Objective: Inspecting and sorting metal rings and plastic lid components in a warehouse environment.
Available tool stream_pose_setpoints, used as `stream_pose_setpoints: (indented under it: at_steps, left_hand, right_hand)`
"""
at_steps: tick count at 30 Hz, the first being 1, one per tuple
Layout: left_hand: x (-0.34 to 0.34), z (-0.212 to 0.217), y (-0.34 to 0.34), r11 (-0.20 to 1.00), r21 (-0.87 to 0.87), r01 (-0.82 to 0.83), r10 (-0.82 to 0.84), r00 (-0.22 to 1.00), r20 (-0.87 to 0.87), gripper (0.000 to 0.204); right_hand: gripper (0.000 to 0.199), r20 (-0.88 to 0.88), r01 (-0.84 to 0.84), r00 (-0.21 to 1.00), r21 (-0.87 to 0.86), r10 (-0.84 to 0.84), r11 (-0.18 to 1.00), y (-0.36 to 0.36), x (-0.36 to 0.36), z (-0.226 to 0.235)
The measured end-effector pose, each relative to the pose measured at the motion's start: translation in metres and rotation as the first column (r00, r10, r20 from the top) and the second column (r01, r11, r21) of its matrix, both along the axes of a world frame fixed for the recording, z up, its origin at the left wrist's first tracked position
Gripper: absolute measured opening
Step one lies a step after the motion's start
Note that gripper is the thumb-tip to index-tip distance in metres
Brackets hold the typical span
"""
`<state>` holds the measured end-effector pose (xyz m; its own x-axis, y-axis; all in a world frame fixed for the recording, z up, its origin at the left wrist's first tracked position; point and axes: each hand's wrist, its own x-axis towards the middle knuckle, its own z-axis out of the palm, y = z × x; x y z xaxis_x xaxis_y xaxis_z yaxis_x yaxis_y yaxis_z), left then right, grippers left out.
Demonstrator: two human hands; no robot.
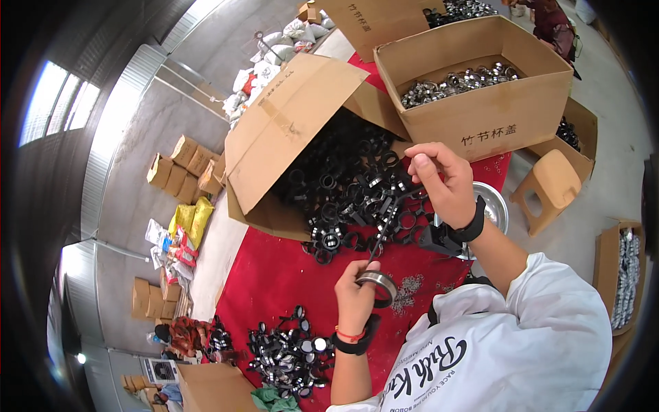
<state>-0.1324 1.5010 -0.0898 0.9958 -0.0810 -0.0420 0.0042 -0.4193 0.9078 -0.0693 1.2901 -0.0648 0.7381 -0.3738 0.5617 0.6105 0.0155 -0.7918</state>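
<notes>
Black-and-silver glossy ring (388,282) sits tilted in the left hand (353,292), whose fingers are closed on its left side; the exact facing of its opening cannot be told. A thin black strap (377,245) extends from that hand, long axis running far and rightward toward the right hand (446,189). There the fingers are curled, thumb near forefinger; whether they grip the strap cannot be told. A heap of black ring-shaped parts (347,206), spilling from a tipped brown cardboard box (281,123) onto red cloth (264,275), crowds the far side. A round silver metal bowl (500,206) stands right, partly hidden by the right arm.
</notes>
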Motion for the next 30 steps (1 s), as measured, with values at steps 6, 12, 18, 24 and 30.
stream_pose_setpoints:
  at_steps: [6, 12, 18, 24, 30]
  left_hand:
    - [-0.027, 0.001, -0.019, 0.856, -0.516, 0.018, -0.167, 0.955, -0.245, 0.03]
    - [-0.039, -0.016, -0.038, 0.91, -0.415, 0.02, -0.038, 0.999, -0.035, 0.076]
    - [-0.053, -0.034, -0.034, 0.993, -0.014, 0.121, -0.119, 0.988, 0.103, 0.047]
    - [-0.056, -0.042, -0.028, 0.952, -0.144, 0.272, -0.273, 0.962, 0.013, 0.04]
    - [-0.053, -0.094, -0.013, 0.85, -0.345, 0.398, -0.42, 0.908, 0.014, 0.039]
  right_hand:
    - [0.017, -0.021, -0.071, 0.997, 0.129, 0.074, 0.989, 0.019, 0.003, -0.002]
    - [0.015, -0.121, -0.142, 0.981, 0.102, 0.154, 0.985, 0.047, -0.01, -0.012]
    - [0.015, -0.217, -0.252, 0.94, 0.081, 0.264, 0.964, 0.06, -0.041, -0.043]
    - [0.016, -0.299, -0.438, 0.794, 0.324, 0.53, 0.839, 0.057, -0.052, -0.049]
    - [0.022, 0.166, -0.433, 0.004, 0.889, 0.986, -0.148, 0.068, -0.057, -0.035]
